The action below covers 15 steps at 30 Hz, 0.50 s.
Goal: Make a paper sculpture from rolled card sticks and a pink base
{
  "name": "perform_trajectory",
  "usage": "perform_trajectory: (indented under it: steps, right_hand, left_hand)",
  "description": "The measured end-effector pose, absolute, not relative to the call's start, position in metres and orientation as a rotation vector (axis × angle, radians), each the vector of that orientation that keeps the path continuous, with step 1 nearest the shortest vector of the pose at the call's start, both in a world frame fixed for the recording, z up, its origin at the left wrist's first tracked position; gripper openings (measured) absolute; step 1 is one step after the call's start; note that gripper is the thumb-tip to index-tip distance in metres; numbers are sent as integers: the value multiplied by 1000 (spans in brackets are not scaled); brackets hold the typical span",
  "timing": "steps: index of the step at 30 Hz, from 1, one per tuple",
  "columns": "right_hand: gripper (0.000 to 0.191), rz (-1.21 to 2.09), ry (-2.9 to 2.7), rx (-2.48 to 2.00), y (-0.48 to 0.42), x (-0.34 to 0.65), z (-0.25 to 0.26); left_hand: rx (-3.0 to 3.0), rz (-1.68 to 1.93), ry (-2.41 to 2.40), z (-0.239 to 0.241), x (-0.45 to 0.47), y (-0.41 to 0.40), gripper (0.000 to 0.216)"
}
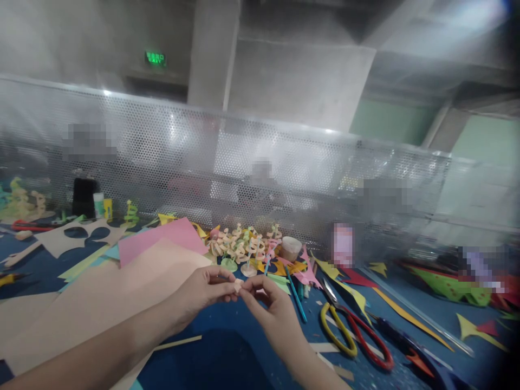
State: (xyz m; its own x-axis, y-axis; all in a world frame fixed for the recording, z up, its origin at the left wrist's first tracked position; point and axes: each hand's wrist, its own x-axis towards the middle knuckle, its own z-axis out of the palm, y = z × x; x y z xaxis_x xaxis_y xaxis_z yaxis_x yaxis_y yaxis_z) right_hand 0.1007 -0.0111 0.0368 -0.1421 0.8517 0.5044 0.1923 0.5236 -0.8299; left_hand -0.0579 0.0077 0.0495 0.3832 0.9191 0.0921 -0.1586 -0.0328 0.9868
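**Both hands pinched one small paper piece above the desk**

The left hand (203,290) and the right hand (270,306) met at the fingertips over the blue desk (211,363). Between them sat a small pale piece (238,285), tan or cream in colour, its exact shape too blurred to tell. The left hand gripped it between thumb and forefinger from the left side; the right hand closed thumb and forefinger on it from the right. The other fingers of both hands were curled in. The piece was held clear of the desk, not resting on it.

Under and left of the left forearm lay large tan sheets (93,303), with a pink sheet (162,238) just behind them. Beyond the hands stood a cluster of small paper figures (244,246) on sticks, and beside those a pale round roll (290,248). To the right of the right hand lay a blue stick (296,298), then scissors (353,333) with one yellow and one red handle, flat on the desk and near the wrist. Yellow, red and green offcuts (357,295) were scattered further right. A perforated metal screen (260,162) ran along the back edge of the desk.
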Motion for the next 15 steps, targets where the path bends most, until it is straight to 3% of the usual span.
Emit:
perform_trajectory:
  steps: [8,15]
  right_hand:
    - [8,620,-1707,-893,-10,102,37]
    - [17,872,-1568,-883,-12,101,39]
  left_hand:
    - [1353,1022,790,47,-60,10,27]
    - [1347,1087,814,50,-56,6,21]
